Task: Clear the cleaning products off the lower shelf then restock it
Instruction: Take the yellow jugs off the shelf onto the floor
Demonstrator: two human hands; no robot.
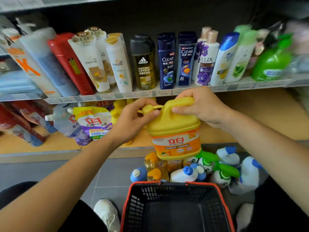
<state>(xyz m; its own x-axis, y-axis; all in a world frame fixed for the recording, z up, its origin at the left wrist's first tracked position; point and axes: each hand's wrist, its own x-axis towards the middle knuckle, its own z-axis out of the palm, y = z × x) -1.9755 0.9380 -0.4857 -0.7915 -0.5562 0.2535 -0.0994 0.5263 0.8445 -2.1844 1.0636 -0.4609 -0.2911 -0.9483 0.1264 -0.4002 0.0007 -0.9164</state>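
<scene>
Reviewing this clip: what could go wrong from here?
The large yellow plastic detergent jug hangs by its handle from the right hand, over the loose bottles heaped on the floor; a slip could knock them rolling. The left hand pinches the jug's yellow pump cap, which might loosen and leak.

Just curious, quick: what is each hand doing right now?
Left hand: pinching the pump cap of the big yellow plastic detergent jug.
Right hand: gripping that jug's handle.
</scene>
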